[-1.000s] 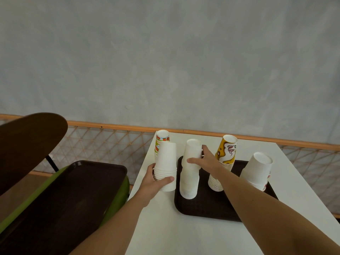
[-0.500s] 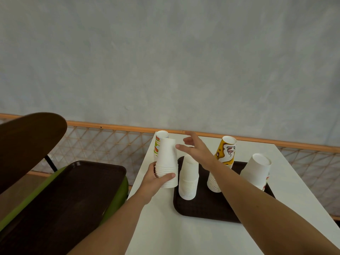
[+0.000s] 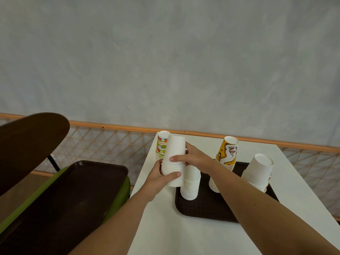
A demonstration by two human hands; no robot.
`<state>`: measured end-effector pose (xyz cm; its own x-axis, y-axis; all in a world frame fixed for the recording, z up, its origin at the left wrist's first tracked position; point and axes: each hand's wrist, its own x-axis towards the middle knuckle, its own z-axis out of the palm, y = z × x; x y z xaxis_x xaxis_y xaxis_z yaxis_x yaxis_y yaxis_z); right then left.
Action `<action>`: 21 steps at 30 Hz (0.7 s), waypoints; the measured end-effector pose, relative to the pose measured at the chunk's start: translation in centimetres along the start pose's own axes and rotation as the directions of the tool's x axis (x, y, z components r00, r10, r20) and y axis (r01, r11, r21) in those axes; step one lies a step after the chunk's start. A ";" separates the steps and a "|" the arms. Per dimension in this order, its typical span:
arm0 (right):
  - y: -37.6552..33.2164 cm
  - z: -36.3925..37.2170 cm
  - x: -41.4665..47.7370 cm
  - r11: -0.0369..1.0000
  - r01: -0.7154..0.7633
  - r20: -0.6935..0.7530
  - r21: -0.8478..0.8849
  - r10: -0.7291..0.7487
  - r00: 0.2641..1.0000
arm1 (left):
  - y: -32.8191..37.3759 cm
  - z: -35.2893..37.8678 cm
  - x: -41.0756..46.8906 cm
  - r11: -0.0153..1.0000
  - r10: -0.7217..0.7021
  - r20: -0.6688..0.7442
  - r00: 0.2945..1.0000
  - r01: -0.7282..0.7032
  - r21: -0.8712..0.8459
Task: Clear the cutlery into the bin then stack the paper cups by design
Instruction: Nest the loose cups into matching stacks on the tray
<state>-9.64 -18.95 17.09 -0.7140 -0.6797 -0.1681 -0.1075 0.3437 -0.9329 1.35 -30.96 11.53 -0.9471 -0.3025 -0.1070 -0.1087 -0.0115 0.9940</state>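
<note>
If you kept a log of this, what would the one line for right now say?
step: stacking plain cups | left hand: grips white cup stack low | right hand: grips it higher | second white stack: on brown tray

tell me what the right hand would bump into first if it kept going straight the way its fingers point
The right hand points leftward and is already wrapped on the held white cup stack. Pushing on, it would probably press that stack toward the fruit-print cup stack just behind it, though the depth between them is unclear.
</note>
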 end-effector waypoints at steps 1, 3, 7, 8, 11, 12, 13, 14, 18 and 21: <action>-0.1 -0.1 0.0 1.000 0.008 -0.012 0.009 -0.008 1.000 | 0.1 0.0 0.0 1.000 0.001 0.000 1.000 -0.001 -0.004; -0.3 -0.2 -0.2 0.998 0.027 -0.038 0.060 -0.025 0.999 | 0.1 0.0 0.0 1.000 0.000 -0.003 1.000 0.000 -0.007; -1.3 -1.0 -0.4 0.989 0.056 -0.080 0.134 -0.045 0.996 | -0.1 -0.1 -0.1 1.000 -0.015 -0.010 1.000 0.015 0.006; -1.5 -1.1 -0.4 0.989 0.063 -0.090 0.135 -0.051 0.995 | -0.2 -0.1 -0.1 1.000 -0.018 -0.013 1.000 0.019 0.007; -2.0 -1.6 -0.3 0.983 0.076 -0.128 0.167 -0.055 0.990 | -0.6 -0.2 -0.2 0.999 -0.030 -0.023 0.999 0.030 0.017; -2.1 -1.8 -0.2 0.980 0.082 -0.148 0.182 -0.055 0.987 | -0.6 -0.3 -0.2 0.999 -0.033 -0.026 0.999 0.034 0.023; -2.2 -2.1 -0.2 0.975 0.092 -0.171 0.201 -0.058 0.984 | -0.7 -0.4 -0.3 0.999 -0.036 -0.029 0.999 0.037 0.030; -2.4 -2.3 -0.2 0.970 0.104 -0.198 0.221 -0.060 0.978 | -0.8 -0.4 -0.3 0.998 -0.041 -0.033 0.999 0.042 0.040; -2.5 -3.4 -0.1 0.947 0.177 -0.329 0.269 -0.082 0.941 | -1.3 -0.8 -0.4 0.995 -0.060 -0.053 0.997 0.064 0.075; -1.9 -4.1 0.0 0.954 0.197 -0.417 0.225 -0.088 0.905 | -1.8 -1.1 -0.4 0.993 -0.076 -0.063 0.995 0.081 0.080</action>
<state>-12.21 -16.95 20.16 -0.9249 -0.3749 0.0633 -0.0875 0.0480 -0.9950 2.21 -31.84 9.84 -0.9151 -0.3603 -0.1810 -0.2092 0.0403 0.9771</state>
